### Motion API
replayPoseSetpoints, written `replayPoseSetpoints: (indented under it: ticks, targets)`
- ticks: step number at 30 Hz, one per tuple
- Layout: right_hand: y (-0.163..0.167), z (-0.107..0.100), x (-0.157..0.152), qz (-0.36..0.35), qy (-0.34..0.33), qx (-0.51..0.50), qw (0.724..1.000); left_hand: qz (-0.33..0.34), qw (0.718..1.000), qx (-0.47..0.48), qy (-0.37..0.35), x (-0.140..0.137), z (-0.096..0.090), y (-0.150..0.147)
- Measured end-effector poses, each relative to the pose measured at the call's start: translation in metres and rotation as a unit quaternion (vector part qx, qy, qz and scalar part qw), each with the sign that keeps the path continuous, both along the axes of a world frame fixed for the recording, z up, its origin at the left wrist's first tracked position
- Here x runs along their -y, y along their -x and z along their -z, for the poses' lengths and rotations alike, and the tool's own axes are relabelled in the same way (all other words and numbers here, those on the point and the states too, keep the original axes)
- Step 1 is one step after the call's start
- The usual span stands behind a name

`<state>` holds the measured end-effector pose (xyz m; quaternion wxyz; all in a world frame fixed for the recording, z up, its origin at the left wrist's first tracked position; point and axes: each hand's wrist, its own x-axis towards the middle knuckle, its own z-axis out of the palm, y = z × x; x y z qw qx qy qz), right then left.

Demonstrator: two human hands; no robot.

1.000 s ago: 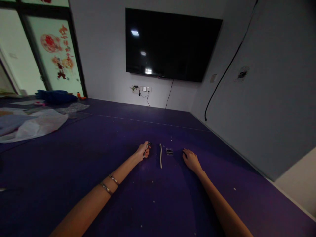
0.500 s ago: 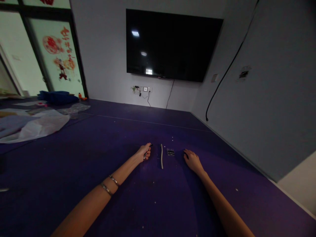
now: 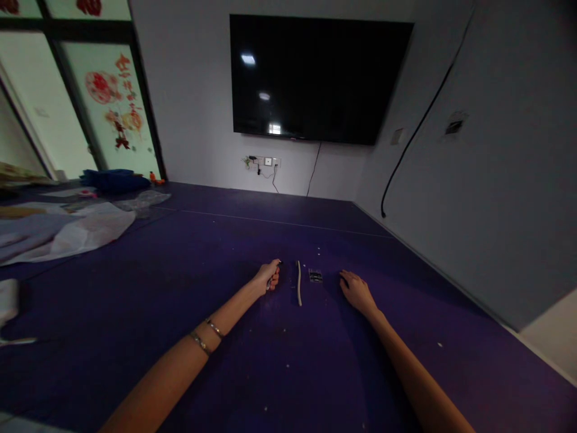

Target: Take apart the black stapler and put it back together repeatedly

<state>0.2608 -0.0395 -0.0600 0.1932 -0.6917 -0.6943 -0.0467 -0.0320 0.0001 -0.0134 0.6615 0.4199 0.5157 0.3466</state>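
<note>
My left hand (image 3: 269, 276) is closed around a small slim tool; its dark tip (image 3: 280, 262) sticks out past the thumb, and the rest is mostly covered by my fingers. Just right of that fist lies a slim, pale, slightly curved stick-like piece (image 3: 299, 284) on the purple surface. Beside it is a small flat dark piece with a clear border (image 3: 315, 276), too small to make out. My right hand (image 3: 356, 290) rests palm down to the right of these, fingers stretched out and holding nothing.
The purple surface (image 3: 216, 373) reaches to the wall, with small white specks on it. Crumpled plastic sheeting (image 3: 97, 228) and a blue cloth bundle (image 3: 115, 180) lie at left. A white object (image 3: 8, 300) sits at the left edge. A black cable (image 3: 419, 123) hangs at right.
The view has shifted slightly, so more of the white object at the left edge shows. Both hands keep about the same places beside the small pieces.
</note>
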Motion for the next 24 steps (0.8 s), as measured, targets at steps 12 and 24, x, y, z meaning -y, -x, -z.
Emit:
replayPoseSetpoints:
  ticks: [12, 24]
  targets:
    - [0.0011, -0.0010, 0.0012, 0.005, 0.006, -0.001, 1.000, -0.008, 1.000, 0.011, 0.010, -0.0021, 0.0027, -0.0019]
    - [-0.0006, 0.0011, -0.0002, 0.003, -0.003, -0.002, 1.000, 0.001, 1.000, 0.028, -0.010, -0.0017, -0.0030, -0.0007]
